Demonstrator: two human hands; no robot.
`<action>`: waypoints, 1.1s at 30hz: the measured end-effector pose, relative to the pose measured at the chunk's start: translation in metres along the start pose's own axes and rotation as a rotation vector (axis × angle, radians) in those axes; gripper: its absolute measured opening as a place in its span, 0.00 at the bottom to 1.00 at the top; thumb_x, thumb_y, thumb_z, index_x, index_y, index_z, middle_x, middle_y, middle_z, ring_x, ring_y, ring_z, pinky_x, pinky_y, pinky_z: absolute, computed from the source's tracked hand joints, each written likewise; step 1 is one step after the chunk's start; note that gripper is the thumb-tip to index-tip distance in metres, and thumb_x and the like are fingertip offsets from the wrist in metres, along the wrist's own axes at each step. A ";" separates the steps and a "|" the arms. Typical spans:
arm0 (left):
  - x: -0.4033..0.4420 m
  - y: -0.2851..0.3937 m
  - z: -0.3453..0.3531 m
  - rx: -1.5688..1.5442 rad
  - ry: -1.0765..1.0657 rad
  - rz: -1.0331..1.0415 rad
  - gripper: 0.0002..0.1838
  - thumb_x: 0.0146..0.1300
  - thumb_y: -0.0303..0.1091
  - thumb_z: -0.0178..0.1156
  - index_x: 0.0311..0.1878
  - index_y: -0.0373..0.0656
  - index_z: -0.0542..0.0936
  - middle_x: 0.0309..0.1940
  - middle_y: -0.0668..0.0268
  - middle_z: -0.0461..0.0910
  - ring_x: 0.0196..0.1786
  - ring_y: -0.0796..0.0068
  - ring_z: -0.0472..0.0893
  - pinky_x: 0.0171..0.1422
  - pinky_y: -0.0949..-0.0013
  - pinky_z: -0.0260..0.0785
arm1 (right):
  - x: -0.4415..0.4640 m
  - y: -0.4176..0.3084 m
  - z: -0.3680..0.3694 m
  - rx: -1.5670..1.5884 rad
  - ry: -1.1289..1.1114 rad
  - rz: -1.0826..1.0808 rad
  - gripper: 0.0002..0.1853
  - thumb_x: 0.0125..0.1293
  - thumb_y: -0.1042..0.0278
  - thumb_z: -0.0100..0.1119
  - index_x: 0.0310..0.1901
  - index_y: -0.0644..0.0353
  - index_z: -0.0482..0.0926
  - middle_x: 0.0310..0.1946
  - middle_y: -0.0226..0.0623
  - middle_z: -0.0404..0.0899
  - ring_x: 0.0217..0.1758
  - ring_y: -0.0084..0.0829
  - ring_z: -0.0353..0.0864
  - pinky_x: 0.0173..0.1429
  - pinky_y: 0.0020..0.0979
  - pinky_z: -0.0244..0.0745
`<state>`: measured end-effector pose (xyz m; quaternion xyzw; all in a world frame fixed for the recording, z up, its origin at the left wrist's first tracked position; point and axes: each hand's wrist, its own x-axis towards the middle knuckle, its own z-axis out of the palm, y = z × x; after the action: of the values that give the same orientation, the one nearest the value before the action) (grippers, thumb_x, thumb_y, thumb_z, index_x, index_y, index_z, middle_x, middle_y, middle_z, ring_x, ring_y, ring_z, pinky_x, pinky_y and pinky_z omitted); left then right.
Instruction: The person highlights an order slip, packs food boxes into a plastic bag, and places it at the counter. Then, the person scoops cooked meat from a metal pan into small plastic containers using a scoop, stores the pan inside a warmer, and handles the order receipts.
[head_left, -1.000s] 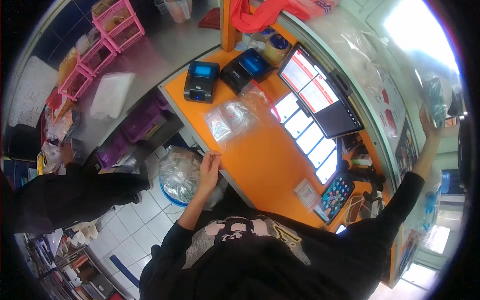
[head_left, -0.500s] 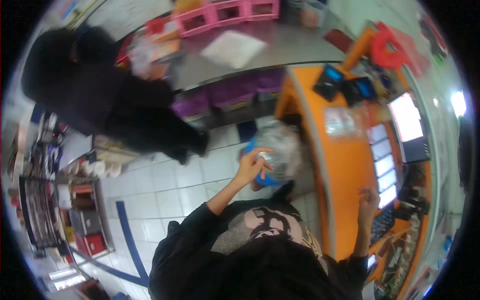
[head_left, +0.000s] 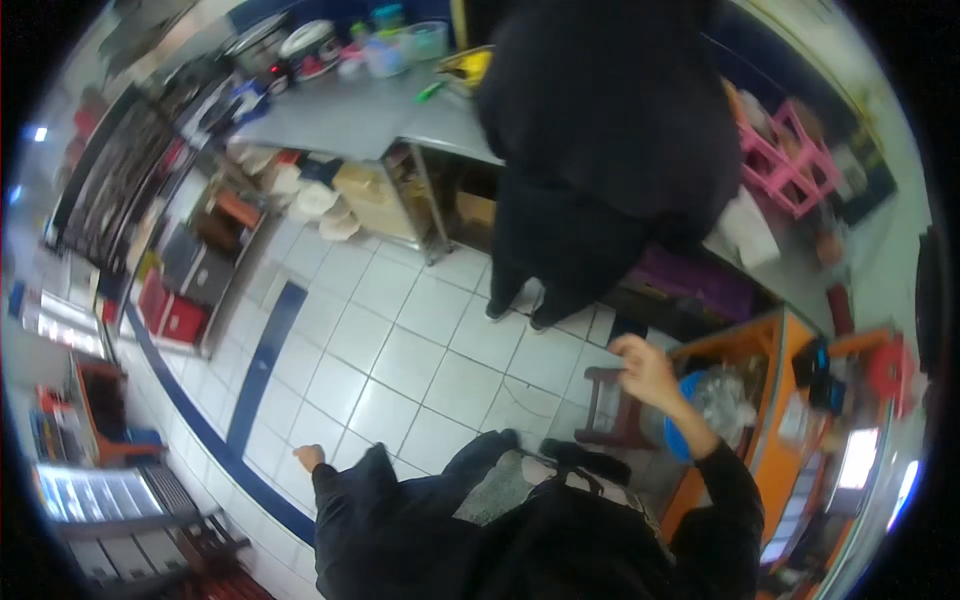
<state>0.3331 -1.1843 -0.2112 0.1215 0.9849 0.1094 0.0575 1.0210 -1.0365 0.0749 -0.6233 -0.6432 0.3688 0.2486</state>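
My left hand [head_left: 310, 457] hangs low over the tiled floor at my side, touching nothing that I can see. Its fingers are mostly hidden beneath the hand. Raised in front of me, my right hand [head_left: 650, 374] has loosely bent fingers, apart, with nothing visible in them. Beyond the right wrist, a blue tub [head_left: 684, 418] holds a clear plastic bag [head_left: 722, 402], beside the orange desk. A dark brown stool [head_left: 612, 420] stands below the right hand.
A person in dark clothes [head_left: 610, 130] stands ahead at the metal counter [head_left: 330, 120]. Pink crates [head_left: 790, 160] rest on the counter further right. A shelf with a red box [head_left: 183, 318] is on the left. The orange desk [head_left: 770, 370] stands at right.
My view has swung left, away from the desk. My right hand has come off the desktop area and is raised in front. My left hand has dropped to my side. The person now appears straight ahead.
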 end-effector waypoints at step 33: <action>0.230 -0.032 0.044 -0.411 -0.514 -0.747 0.18 0.64 0.42 0.50 0.41 0.31 0.70 0.28 0.49 0.77 0.32 0.52 0.81 0.35 0.49 0.71 | 0.698 -0.403 0.875 -0.350 -0.411 -0.575 0.11 0.55 0.68 0.54 0.37 0.65 0.71 0.31 0.56 0.79 0.39 0.58 0.78 0.45 0.49 0.74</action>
<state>0.1098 -1.1479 -0.2808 -0.2305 0.8731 0.2397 0.3567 0.0197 -0.4735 -0.2354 -0.3639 -0.8810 0.2862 0.0979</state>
